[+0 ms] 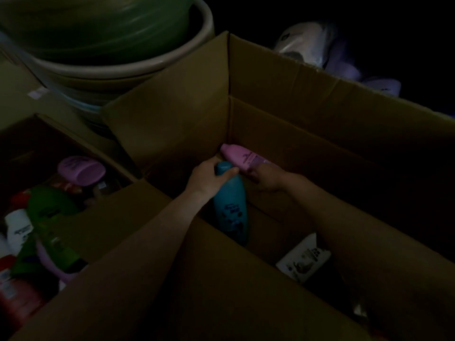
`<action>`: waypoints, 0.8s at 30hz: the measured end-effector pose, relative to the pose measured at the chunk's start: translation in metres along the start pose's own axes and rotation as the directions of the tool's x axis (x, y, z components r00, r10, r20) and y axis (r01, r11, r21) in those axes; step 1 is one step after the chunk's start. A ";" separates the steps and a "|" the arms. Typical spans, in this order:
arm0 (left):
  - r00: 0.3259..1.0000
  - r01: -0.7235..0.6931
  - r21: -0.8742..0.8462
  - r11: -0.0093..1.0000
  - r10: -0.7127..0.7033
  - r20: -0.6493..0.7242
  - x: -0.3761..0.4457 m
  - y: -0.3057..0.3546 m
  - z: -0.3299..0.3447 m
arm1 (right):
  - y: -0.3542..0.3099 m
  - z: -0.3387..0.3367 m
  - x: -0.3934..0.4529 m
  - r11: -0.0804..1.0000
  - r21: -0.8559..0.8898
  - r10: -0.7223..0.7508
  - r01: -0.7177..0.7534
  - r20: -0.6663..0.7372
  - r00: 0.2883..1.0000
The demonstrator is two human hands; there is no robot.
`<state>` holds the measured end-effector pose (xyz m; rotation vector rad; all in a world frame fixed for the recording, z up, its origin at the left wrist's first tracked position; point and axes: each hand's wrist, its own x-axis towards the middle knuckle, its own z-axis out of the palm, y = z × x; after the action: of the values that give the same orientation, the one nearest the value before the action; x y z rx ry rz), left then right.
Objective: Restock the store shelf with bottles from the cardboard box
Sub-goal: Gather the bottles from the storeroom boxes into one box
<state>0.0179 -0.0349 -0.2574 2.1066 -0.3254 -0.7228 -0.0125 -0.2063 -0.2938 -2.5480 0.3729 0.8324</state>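
Observation:
The scene is very dim. Both my arms reach down into a large open cardboard box [307, 114]. My left hand [208, 178] grips the cap end of a teal-blue bottle [231, 210], which stands tilted inside the box. My right hand [267, 177] holds a pink bottle [242, 156] that lies across the box's far inner corner, its cap pointing left. A white packet with dark print [304, 263] lies on the box floor below my right forearm.
A second open box [103, 217] at the left holds several bottles: a purple-capped one [80, 169], a green one [53, 217], a white one [18, 232]. Stacked basins [118, 62] stand behind it. Pale plastic-wrapped goods [317, 45] lie beyond the big box's far flap.

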 end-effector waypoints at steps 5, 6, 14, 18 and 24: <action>0.997 -0.052 0.047 0.998 0.054 -0.056 0.009 -0.002 0.007 | 0.013 0.025 0.037 0.977 -0.170 0.089 -0.125 -0.205 0.975; 0.996 -0.058 0.046 0.997 0.061 -0.064 0.011 -0.002 0.006 | 0.013 0.031 0.040 0.977 -0.155 0.101 -0.145 -0.263 0.960; 0.994 -0.057 0.053 0.997 0.061 -0.095 0.010 -0.007 0.004 | 0.009 0.070 0.020 0.935 -0.144 0.272 -0.324 -0.295 0.916; 0.989 -0.095 0.109 0.990 0.106 -0.101 0.005 -0.006 0.008 | 0.007 0.073 0.007 0.928 -0.095 0.332 -0.359 -0.219 0.917; 0.960 -0.151 0.136 0.979 0.178 -0.215 -0.017 0.005 0.001 | -0.006 0.032 -0.043 0.846 0.460 0.343 -0.269 -0.082 0.936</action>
<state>0.0035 -0.0304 -0.2478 2.2168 -0.4209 -0.3691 -0.0591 -0.1808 -0.2887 -2.1535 0.9329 0.5606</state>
